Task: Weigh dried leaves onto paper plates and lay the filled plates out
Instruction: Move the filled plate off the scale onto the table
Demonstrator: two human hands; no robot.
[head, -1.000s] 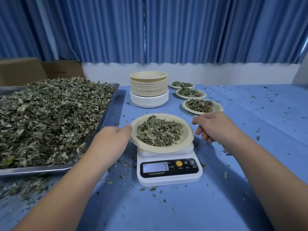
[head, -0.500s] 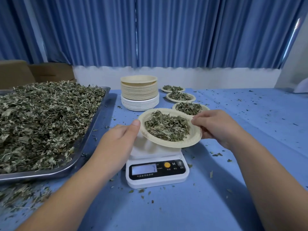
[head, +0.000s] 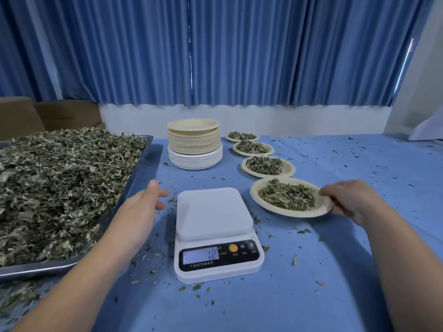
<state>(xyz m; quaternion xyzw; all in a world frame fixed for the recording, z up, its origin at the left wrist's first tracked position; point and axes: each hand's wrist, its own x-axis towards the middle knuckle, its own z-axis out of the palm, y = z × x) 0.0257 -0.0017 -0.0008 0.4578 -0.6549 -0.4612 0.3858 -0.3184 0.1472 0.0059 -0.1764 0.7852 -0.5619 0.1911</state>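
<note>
The scale [head: 213,212] is set between the leaf tray [head: 36,270], left, and filled plates [head: 244,165], right; the plate stack [head: 194,144] is placed behind.

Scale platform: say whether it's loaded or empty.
Empty. The scale's white platform is bare; the filled paper plate is off it, to its right, its rim held by the right hand.

Herb-packing workroom: leaf tray [head: 134,178], scale [head: 215,233], curtains [head: 215,51].

- Cut off by the left edge: tray [head: 60,265] of dried leaves [head: 60,183].
- Hidden under the plate [head: 255,195] rim: lower fingers of the right hand [head: 352,200].
- Too small to read: print beneath the scale [head: 211,212] display.
- Cropped at the right edge: white object [head: 429,128].
</note>
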